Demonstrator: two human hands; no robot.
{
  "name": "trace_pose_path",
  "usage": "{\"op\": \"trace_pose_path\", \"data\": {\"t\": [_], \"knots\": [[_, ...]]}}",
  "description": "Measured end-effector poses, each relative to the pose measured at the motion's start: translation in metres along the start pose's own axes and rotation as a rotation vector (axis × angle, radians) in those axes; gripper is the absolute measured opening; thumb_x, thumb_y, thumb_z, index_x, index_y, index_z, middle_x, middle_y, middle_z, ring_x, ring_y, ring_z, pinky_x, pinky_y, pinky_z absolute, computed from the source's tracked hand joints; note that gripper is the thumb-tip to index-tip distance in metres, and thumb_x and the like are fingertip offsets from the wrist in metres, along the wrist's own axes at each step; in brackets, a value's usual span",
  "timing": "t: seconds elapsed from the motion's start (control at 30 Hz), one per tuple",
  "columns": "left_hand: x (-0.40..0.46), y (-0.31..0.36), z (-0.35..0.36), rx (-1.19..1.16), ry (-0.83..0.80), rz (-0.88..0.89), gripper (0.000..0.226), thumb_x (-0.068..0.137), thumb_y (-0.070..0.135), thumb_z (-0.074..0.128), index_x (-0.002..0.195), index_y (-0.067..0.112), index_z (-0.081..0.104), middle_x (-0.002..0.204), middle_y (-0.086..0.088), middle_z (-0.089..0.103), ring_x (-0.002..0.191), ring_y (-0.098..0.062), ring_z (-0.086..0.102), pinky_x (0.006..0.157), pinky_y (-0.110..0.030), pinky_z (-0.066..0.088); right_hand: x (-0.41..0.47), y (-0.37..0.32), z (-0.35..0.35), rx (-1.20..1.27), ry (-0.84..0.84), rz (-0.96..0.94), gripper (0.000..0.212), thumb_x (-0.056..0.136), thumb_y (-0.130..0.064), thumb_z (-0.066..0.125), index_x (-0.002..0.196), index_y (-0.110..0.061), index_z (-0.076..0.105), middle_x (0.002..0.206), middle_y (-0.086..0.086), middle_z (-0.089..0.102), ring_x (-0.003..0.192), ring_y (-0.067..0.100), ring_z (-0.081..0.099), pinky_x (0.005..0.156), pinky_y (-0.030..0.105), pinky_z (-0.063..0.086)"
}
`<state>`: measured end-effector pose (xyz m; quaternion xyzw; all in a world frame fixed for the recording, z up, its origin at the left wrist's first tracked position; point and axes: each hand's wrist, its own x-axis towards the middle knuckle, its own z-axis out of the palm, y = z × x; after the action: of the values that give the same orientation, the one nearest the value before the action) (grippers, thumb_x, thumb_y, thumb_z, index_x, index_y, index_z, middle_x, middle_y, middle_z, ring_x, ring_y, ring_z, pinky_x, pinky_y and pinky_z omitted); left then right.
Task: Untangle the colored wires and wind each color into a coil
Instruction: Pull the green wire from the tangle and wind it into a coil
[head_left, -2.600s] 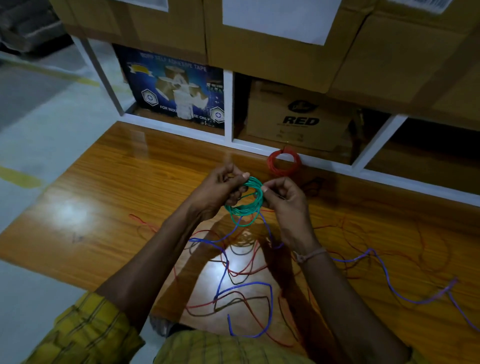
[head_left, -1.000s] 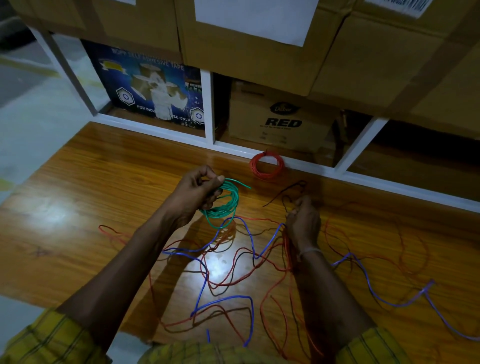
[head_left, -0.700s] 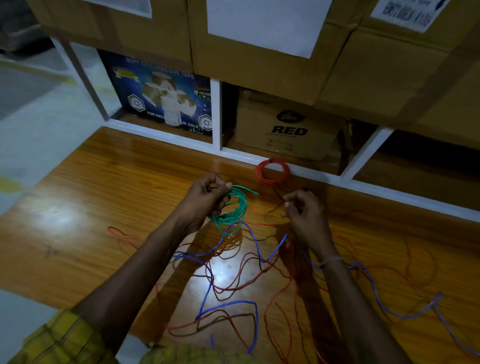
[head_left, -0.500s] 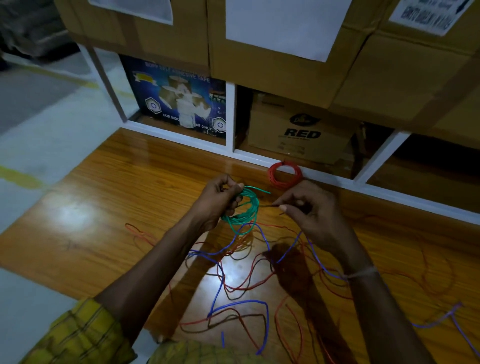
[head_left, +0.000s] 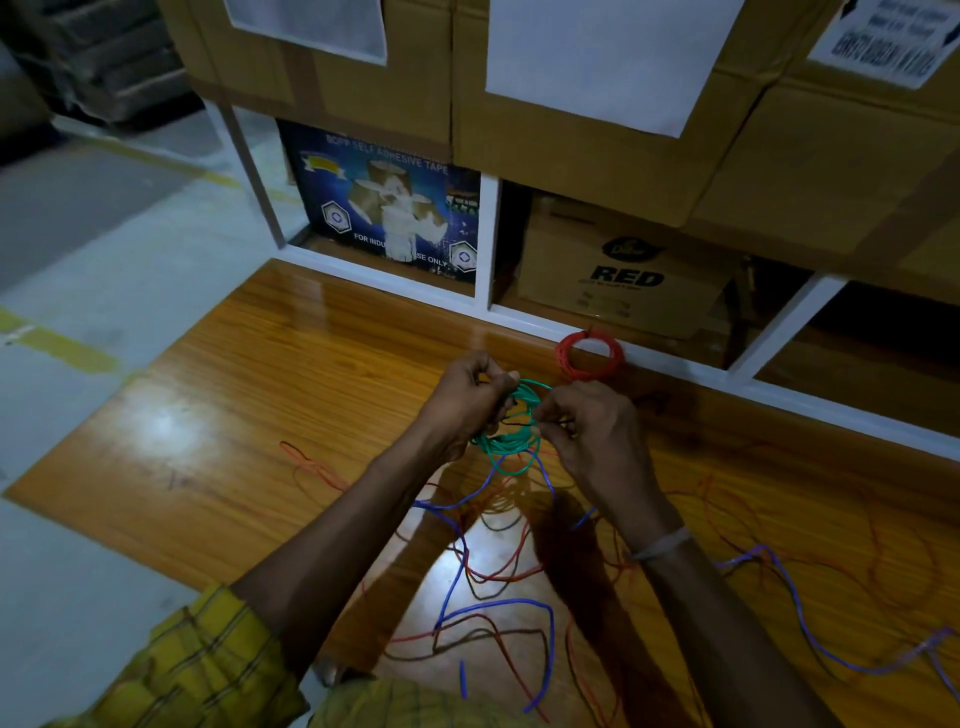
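At frame centre the left hand (head_left: 470, 402) grips a green wire coil (head_left: 511, 441), while the right hand (head_left: 589, 428) pinches a thin dark wire across it. Just above, a red coil (head_left: 589, 357) lies at the white shelf frame (head_left: 691, 366). Loose blue wire (head_left: 550, 639), red and dark strands sprawl over the glossy wooden worktop (head_left: 234, 415) in the lower half

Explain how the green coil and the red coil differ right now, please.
The green coil is held up off the table between the left hand and the right hand; the red coil lies untouched on the table by the white shelf frame. A thin dark wire crosses the green coil at the fingers; the red coil has a dark tie at its top. Both are round coils of one colour.
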<state>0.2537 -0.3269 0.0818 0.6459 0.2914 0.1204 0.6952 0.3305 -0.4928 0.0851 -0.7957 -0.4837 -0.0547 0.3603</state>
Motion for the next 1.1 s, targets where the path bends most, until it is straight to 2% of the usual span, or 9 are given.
{"op": "trace_pose_path", "data": {"t": [0.17,0.3,0.47,0.57,0.63,0.8,0.9,1.03,1.1], "knots": [[-0.006,0.003,0.006,0.022,-0.019,0.013,0.021,0.105,0.016,0.062,0.088,0.010,0.052,0.060,-0.006,0.056,0.047,-0.014,0.044,0.046,-0.024,0.034,-0.005,-0.002,0.015,-0.035,0.074,0.067,0.024,0.071,-0.003,0.080,0.080,-0.019,0.064,0.078,-0.003,0.065,0.078,0.024,0.062,0.066,0.044,0.051],[-0.007,0.006,0.011,-0.048,-0.014,-0.025,0.021,0.106,0.015,0.059,0.088,0.012,0.049,0.062,-0.008,0.053,0.044,-0.012,0.041,0.044,-0.023,0.029,-0.013,-0.011,0.022,-0.046,0.228,0.132,0.021,0.074,-0.002,0.075,0.076,-0.017,0.061,0.076,-0.001,0.062,0.074,0.024,0.059,0.063,0.045,0.048],[-0.006,0.014,0.014,-0.129,-0.036,-0.173,0.025,0.106,0.010,0.051,0.082,0.013,0.052,0.061,-0.005,0.051,0.041,-0.010,0.035,0.040,-0.020,0.023,-0.018,-0.015,0.025,-0.087,0.346,0.076,0.017,0.079,0.000,0.075,0.077,-0.013,0.063,0.076,0.002,0.061,0.072,0.027,0.058,0.061,0.045,0.047],[-0.004,0.015,0.013,-0.226,-0.101,-0.246,0.016,0.107,0.010,0.048,0.093,0.007,0.054,0.061,-0.004,0.050,0.038,-0.007,0.031,0.037,-0.018,0.021,-0.019,-0.013,0.025,-0.099,0.391,0.051,0.019,0.080,0.002,0.077,0.076,-0.012,0.064,0.075,0.004,0.061,0.071,0.028,0.057,0.060,0.046,0.047],[-0.002,0.016,0.013,-0.276,-0.109,-0.285,0.016,0.106,0.011,0.048,0.092,0.006,0.053,0.062,-0.005,0.049,0.036,-0.006,0.030,0.036,-0.018,0.020,-0.018,-0.013,0.023,-0.100,0.404,0.031,0.020,0.080,0.003,0.079,0.076,-0.011,0.065,0.075,0.003,0.061,0.070,0.028,0.057,0.060,0.046,0.047],[-0.002,0.022,0.011,-0.304,-0.078,-0.278,0.014,0.105,0.008,0.050,0.093,0.007,0.055,0.061,-0.006,0.049,0.036,-0.006,0.031,0.035,-0.017,0.021,-0.015,-0.017,0.016,-0.071,0.415,-0.002,0.020,0.083,0.002,0.079,0.078,-0.013,0.066,0.076,0.000,0.061,0.071,0.023,0.056,0.061,0.042,0.047],[-0.003,0.027,0.007,-0.287,-0.078,-0.248,0.007,0.106,0.008,0.050,0.100,0.010,0.054,0.061,-0.006,0.050,0.038,-0.007,0.033,0.035,-0.017,0.023,-0.012,-0.020,0.012,0.000,0.389,0.022,0.018,0.084,0.000,0.079,0.083,-0.014,0.068,0.080,-0.001,0.063,0.073,0.019,0.059,0.064,0.040,0.050],[-0.007,0.031,0.001,-0.146,-0.119,-0.156,0.016,0.106,0.009,0.049,0.093,0.014,0.054,0.061,-0.006,0.051,0.039,-0.007,0.033,0.036,-0.018,0.023,-0.009,-0.032,-0.002,0.232,0.356,0.179,0.021,0.087,-0.005,0.081,0.094,-0.016,0.065,0.085,-0.007,0.068,0.072,0.009,0.065,0.062,0.032,0.055],[-0.009,0.031,-0.001,-0.096,-0.138,-0.125,0.017,0.107,0.010,0.048,0.091,0.016,0.053,0.061,-0.005,0.051,0.040,-0.007,0.034,0.037,-0.018,0.024,-0.004,-0.035,-0.009,0.377,0.364,0.264,0.028,0.087,-0.004,0.082,0.101,-0.017,0.061,0.087,-0.006,0.071,0.076,0.011,0.069,0.066,0.028,0.057]]}}
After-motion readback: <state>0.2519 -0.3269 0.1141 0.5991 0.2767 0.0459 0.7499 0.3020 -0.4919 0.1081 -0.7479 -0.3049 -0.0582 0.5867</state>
